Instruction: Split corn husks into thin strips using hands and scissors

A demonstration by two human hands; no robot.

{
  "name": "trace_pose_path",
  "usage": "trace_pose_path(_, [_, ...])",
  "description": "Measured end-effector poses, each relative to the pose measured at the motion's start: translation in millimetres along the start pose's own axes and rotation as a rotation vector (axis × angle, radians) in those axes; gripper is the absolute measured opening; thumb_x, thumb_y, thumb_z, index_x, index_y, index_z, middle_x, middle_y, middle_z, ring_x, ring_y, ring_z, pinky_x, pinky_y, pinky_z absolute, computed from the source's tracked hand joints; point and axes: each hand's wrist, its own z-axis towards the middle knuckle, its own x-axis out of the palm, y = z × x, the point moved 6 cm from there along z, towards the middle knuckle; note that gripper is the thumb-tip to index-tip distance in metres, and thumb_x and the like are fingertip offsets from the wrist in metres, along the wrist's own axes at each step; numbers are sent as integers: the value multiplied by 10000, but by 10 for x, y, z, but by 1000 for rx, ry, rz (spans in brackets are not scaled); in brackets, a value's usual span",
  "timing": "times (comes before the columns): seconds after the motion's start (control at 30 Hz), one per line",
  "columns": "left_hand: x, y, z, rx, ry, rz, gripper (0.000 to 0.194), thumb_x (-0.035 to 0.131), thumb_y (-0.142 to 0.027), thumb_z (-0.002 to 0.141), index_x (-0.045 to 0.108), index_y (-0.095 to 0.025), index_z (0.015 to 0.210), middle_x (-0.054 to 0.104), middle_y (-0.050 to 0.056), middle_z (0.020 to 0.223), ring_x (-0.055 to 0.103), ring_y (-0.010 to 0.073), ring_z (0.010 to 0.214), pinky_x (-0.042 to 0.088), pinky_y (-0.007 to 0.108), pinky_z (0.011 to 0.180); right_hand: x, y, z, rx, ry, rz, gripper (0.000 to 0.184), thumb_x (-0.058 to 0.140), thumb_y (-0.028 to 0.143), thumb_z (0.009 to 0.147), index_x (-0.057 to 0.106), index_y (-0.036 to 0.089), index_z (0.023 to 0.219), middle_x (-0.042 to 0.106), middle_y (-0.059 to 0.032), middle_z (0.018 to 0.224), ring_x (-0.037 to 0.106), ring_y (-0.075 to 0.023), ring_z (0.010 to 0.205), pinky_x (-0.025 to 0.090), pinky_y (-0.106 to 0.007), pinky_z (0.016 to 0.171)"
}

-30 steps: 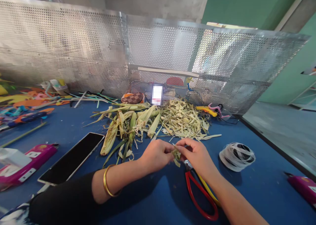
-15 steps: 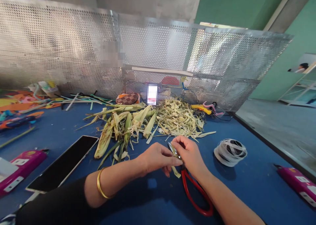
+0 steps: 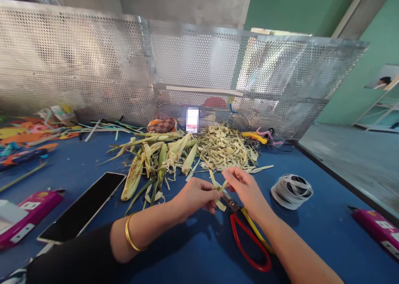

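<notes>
Pale green strips of corn husk (image 3: 221, 205) cross each other between my hands. My left hand (image 3: 195, 197), with a gold bangle on the wrist, pinches them between thumb and fingers. My right hand (image 3: 243, 184) has its fingers closed at the upper right end of one strip. Below the right hand, scissors (image 3: 234, 206) with one red and one yellow handle lie on the blue table (image 3: 187, 255); the right forearm partly covers the yellow handle. Beyond the hands are a heap of shredded husk (image 3: 226, 147) and, to its left, a bunch of whole corn husks (image 3: 160, 159).
A spool of white cord (image 3: 291, 192) stands at right. Purple power strips (image 3: 29, 217) lie at both sides, and a phone (image 3: 82, 207) lies at left. A yellow-handled tool (image 3: 254, 137) rests by a perforated metal screen (image 3: 193, 53). Coloured scraps (image 3: 37, 130) cover the far left.
My right hand has shifted slightly up and right, away from the scissor blades. The crossed husk strips and the yellow handle now show more.
</notes>
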Motion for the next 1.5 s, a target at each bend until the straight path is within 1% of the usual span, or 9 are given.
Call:
trace_pose_path(0.1, [-23, 19, 23, -9, 5, -10, 324, 727, -425, 590, 594, -139, 518, 569, -9, 458, 556, 111, 447, 466, 249, 538, 38, -44, -5, 41, 106, -59, 260, 583, 429, 757, 573, 191, 652, 526, 36, 509, 499, -132, 502, 396, -249, 516])
trace_pose_path(0.3, [-13, 5, 3, -43, 20, -39, 346, 749, -435, 580, 594, -132, 516, 589, 0, 489, 570, 115, 453, 474, 263, 556, -70, -63, 15, -64, -99, -225, 255, 544, 396, 812, 569, 204, 646, 572, 11, 532, 542, -163, 536, 429, -280, 568])
trace_pose_path(0.4, [-61, -7, -12, -77, -35, -95, 336, 763, -432, 563, 613, -131, 562, 614, 6, 525, 583, 120, 470, 476, 271, 575, -152, 174, -59, -334, -224, -428, 183, 535, 350, 850, 638, 199, 839, 659, -54, 781, 603, -202, 730, 449, -308, 662])
trace_pose_path(0.5, [-113, -22, -15, -88, -86, -159, 341, 768, -435, 548, 634, -127, 606, 636, 18, 569, 603, 127, 522, 474, 267, 603, -84, 496, -278, -774, -296, -649, 164, 531, 235, 873, 646, 206, 987, 640, -75, 910, 587, -206, 853, 423, -330, 758])
trace_pose_path(0.67, [-169, -21, 14, -39, -177, -228, 339, 777, -404, 522, 572, -133, 528, 505, -50, 476, 475, 64, 468, 406, 213, 531, 422, 548, -540, -1173, 72, -1015, 224, 433, 122, 903, 650, 178, 894, 602, -33, 731, 518, -164, 678, 377, -341, 724])
trace_pose_path(0.83, [-161, 10, 42, -50, -175, -238, 353, 790, -385, 526, 543, -134, 501, 422, -75, 448, 373, 41, 443, 308, 191, 457, 595, 481, -608, -1270, 7, -1259, 291, 367, 65, 901, 651, 125, 891, 608, -68, 736, 509, -186, 676, 379, -365, 716])
trace_pose_path(1.27, [-170, -119, -23, 12, -141, -313, 376, 824, -419, 504, 643, -108, 614, 609, 6, 596, 555, 98, 589, 469, 248, 667, 465, 588, -647, -1256, -246, -1144, 231, 399, 59, 897, 595, 155, 822, 662, -82, 759, 566, -178, 700, 384, -346, 746])
trace_pose_path(1.4, [-190, -98, -34, 7, -211, -363, 343, 813, -380, 541, 648, -112, 678, 663, 35, 634, 590, 118, 603, 477, 256, 669, 536, 599, -794, -1398, -177, -1111, 203, 426, 68, 889, 603, 143, 827, 671, -89, 751, 585, -183, 700, 392, -349, 731])
trace_pose_path(1.5, [-212, -127, -45, 27, -227, -352, 326, 804, -364, 557, 644, -115, 695, 675, 37, 654, 595, 119, 603, 483, 261, 670, 471, 599, -731, -1286, -84, -929, 200, 414, 100, 909, 592, 171, 851, 662, -59, 763, 596, -167, 715, 406, -336, 738])
